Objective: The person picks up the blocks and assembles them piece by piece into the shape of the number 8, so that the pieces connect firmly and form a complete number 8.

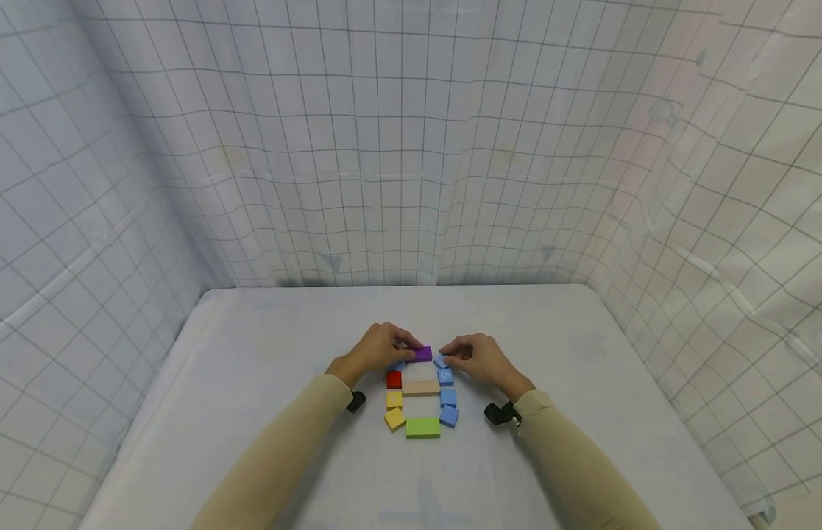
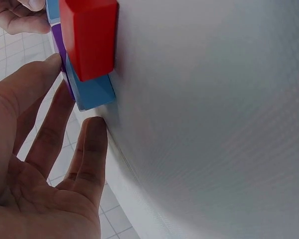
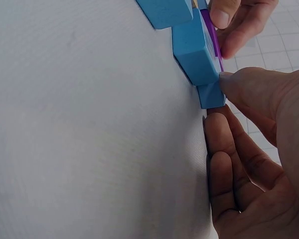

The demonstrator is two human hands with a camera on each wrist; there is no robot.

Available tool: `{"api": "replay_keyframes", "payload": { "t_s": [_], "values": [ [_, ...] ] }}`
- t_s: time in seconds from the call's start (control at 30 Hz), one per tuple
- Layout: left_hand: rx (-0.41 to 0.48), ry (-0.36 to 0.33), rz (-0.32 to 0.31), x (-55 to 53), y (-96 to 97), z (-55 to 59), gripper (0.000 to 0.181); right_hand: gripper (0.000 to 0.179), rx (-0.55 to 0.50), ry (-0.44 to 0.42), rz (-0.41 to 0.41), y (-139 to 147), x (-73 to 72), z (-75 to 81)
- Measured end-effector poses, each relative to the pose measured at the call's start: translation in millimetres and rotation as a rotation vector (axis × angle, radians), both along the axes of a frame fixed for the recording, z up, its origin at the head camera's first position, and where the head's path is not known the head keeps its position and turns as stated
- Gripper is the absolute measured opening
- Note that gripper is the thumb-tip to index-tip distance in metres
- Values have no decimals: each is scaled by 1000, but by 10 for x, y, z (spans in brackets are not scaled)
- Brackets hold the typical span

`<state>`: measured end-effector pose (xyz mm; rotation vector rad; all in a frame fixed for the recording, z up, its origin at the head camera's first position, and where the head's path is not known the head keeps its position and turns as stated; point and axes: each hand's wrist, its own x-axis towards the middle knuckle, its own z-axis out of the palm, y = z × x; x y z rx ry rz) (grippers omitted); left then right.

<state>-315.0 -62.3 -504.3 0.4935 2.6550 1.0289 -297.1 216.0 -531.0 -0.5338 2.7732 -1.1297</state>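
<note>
At the top of a ring of coloured blocks, my left hand (image 1: 380, 347) pinches a purple block (image 1: 421, 355) between thumb and fingers. A blue block (image 2: 92, 93) lies beside it, partly under that hand in the head view. My right hand (image 1: 477, 358) pinches the uppermost blue block (image 1: 440, 361) of the right column; its thumb (image 3: 234, 83) presses the near side. Just below is a blue block marked 5 (image 1: 445, 377). A red block (image 1: 394, 380) stands below the left hand, and a tan wooden bar (image 1: 421, 389) spans the ring's middle.
Two yellow blocks, an upper one (image 1: 394, 400) and a tilted lower one (image 1: 395, 419), continue the left side. Further blue blocks (image 1: 448, 398) run down the right, and a green block (image 1: 422, 428) closes the bottom. Grid-patterned curtains (image 1: 397, 147) surround the white table (image 1: 252, 331).
</note>
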Motion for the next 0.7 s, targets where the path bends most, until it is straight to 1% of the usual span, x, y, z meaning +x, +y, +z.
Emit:
{"api": "replay_keyframes", "payload": {
  "t_s": [0.23,0.43,0.7],
  "values": [
    [3,6,-22,7,-10,9,21,17,2,1,-5,-1,-1,-7],
    [6,11,-25,8,-15,11,20,16,-1,7,-5,-6,0,-8],
    [8,-1,-25,12,-13,17,21,17,9,-3,-13,-14,1,-5]
  ]
}}
